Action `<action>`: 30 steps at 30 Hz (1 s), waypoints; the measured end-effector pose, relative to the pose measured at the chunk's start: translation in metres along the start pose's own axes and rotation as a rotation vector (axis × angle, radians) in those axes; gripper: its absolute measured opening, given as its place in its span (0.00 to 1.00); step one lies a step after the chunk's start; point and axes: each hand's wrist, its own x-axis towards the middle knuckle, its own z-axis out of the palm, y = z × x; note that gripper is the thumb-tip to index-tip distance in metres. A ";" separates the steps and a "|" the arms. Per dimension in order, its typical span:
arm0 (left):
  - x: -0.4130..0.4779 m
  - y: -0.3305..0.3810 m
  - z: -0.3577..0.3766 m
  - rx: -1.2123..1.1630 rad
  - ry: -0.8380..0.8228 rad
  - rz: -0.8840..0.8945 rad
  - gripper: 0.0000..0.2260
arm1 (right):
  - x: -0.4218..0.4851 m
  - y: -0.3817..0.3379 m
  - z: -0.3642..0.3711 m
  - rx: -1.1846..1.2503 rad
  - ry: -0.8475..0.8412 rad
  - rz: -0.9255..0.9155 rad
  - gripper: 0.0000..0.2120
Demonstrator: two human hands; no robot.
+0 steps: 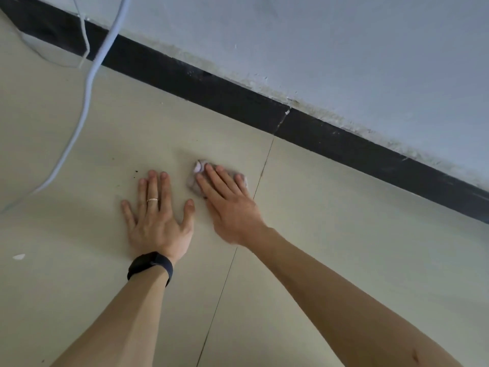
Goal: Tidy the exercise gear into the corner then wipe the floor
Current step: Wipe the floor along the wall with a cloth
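My right hand (pixel 227 200) presses flat on a small crumpled grey-lilac cloth (pixel 192 181) on the cream floor tiles (pixel 344 234), near a tile joint. The cloth pokes out past the fingertips and to the left of the fingers. My left hand (pixel 156 215) lies flat on the floor beside it, fingers spread, holding nothing; it wears a ring and a dark wristband. No exercise gear is in view.
A black skirting board (pixel 225 99) runs diagonally along the pale wall (pixel 344 49). A pale cable (pixel 87 99) hangs down and trails across the floor at the left. Dark specks (pixel 136 171) lie ahead of my left hand; a white scrap (pixel 19 256) lies far left.
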 end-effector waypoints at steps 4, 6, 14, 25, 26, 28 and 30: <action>-0.005 0.001 -0.002 0.001 -0.005 -0.001 0.34 | -0.025 0.081 -0.020 -0.095 0.052 0.138 0.27; -0.001 0.001 -0.002 -0.006 -0.001 -0.010 0.34 | -0.021 0.117 -0.041 0.018 0.123 0.440 0.27; -0.002 -0.002 0.000 -0.002 -0.022 -0.007 0.32 | -0.113 0.027 0.005 -0.124 -0.144 -0.243 0.27; -0.001 -0.003 -0.003 0.027 -0.032 -0.017 0.33 | -0.037 0.015 0.010 -0.072 0.062 0.177 0.29; -0.003 -0.004 -0.003 0.035 -0.040 -0.014 0.33 | -0.062 -0.003 0.020 -0.109 0.018 0.008 0.29; -0.005 -0.005 -0.004 0.040 -0.039 -0.013 0.33 | -0.111 -0.016 0.026 -0.160 -0.115 -0.268 0.29; -0.004 -0.004 -0.005 0.026 -0.029 -0.016 0.33 | -0.121 0.011 0.013 -0.175 -0.157 -0.449 0.28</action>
